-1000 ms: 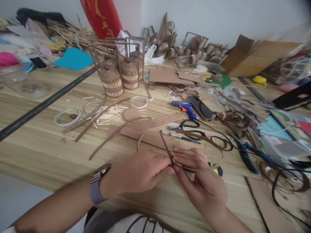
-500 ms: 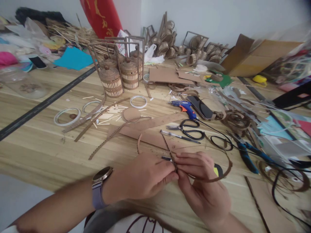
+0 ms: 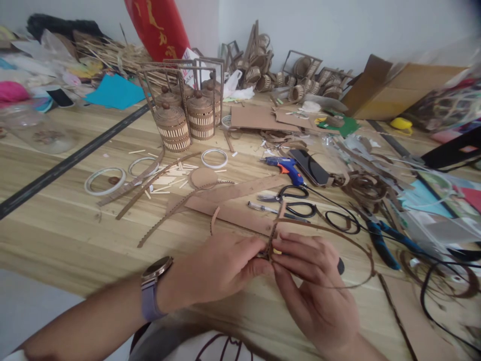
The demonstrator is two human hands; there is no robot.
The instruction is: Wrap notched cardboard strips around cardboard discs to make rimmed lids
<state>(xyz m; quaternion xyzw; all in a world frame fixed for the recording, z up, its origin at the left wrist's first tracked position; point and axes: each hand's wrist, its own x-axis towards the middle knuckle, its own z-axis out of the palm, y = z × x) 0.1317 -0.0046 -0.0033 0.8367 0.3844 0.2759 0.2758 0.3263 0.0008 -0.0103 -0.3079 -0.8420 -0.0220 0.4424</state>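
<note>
My left hand (image 3: 220,268) and my right hand (image 3: 313,281) meet over the near edge of the wooden table (image 3: 56,230). Both pinch a thin brown corrugated cardboard strip (image 3: 358,240) at the same spot. The strip bends into a wide loop that sweeps out to the right of my right hand. A short end of it sticks up toward the scissors (image 3: 296,198). A watch (image 3: 152,288) sits on my left wrist. A small black and yellow object under my right hand is mostly hidden.
Beyond my hands lie cardboard sheets (image 3: 233,205), a pen (image 3: 263,206), a blue glue gun (image 3: 285,166) and a phone (image 3: 313,168). Woven cardboard baskets (image 3: 188,118) stand further back. Tape rings (image 3: 103,179) lie at left, blue pliers (image 3: 387,243) and cables at right.
The strip, at first a straight piece pointing away from me, has been bent round into a wide loop on the right. My hands stayed pinched together at the same spot.
</note>
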